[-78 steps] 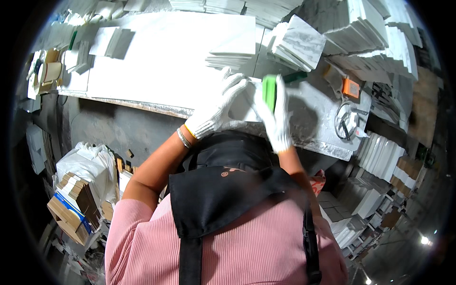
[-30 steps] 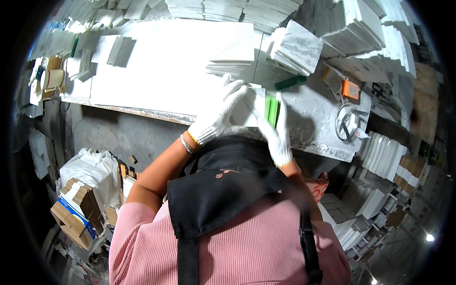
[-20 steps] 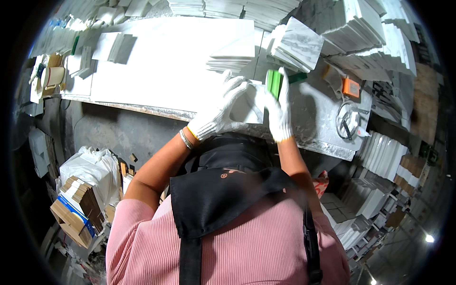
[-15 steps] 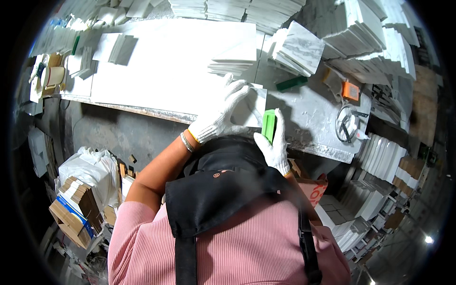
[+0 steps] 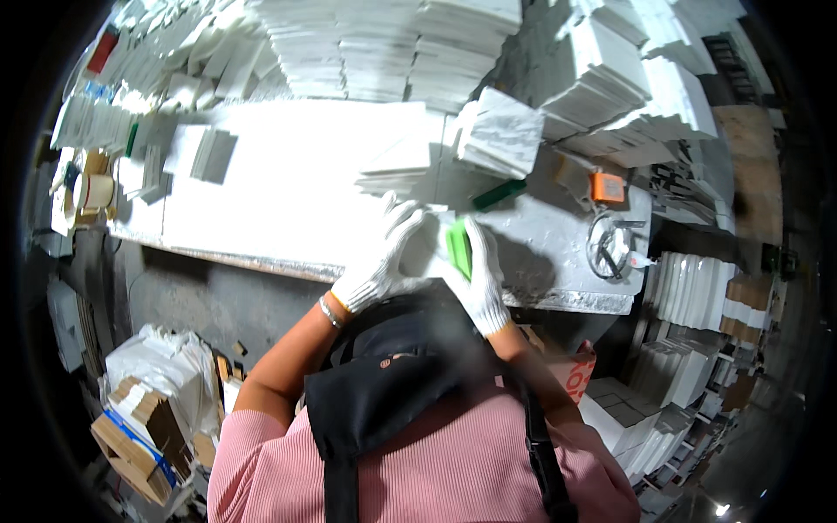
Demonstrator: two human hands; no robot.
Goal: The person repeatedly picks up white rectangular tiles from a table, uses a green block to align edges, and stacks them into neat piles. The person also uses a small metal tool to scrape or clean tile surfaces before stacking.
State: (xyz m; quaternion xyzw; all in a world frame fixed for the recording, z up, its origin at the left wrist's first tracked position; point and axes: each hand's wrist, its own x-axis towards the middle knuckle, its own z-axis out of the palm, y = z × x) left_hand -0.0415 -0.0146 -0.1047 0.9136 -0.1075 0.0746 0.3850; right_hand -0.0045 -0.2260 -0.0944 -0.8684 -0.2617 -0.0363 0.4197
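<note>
A small white-grey stone tile (image 5: 424, 252) lies at the bench's front edge, between my two hands and partly hidden by them. My left hand (image 5: 377, 254), in a white knit glove, grips its left side, the fingers reaching along the far end and the thumb near the front edge. In my right hand (image 5: 479, 277), gloved the same way, is a bright green block (image 5: 459, 248) like a sanding block, held upright against or just beside the tile's right side; exact contact cannot be seen. A stack of similar tiles (image 5: 397, 161) stands just beyond my left fingers.
Around the white bench (image 5: 253, 192) lie a dark green block (image 5: 499, 194), a tilted tile stack (image 5: 501, 135), an orange box-shaped tool (image 5: 608, 187) and a round coil-like object (image 5: 608, 247). Tall tile stacks (image 5: 384, 44) line the back. Cartons (image 5: 135, 449) stand on the floor at left.
The whole view has shifted, showing more of the back stacks. My right hand with the green block has come closer to my left hand, over the tile's right part.
</note>
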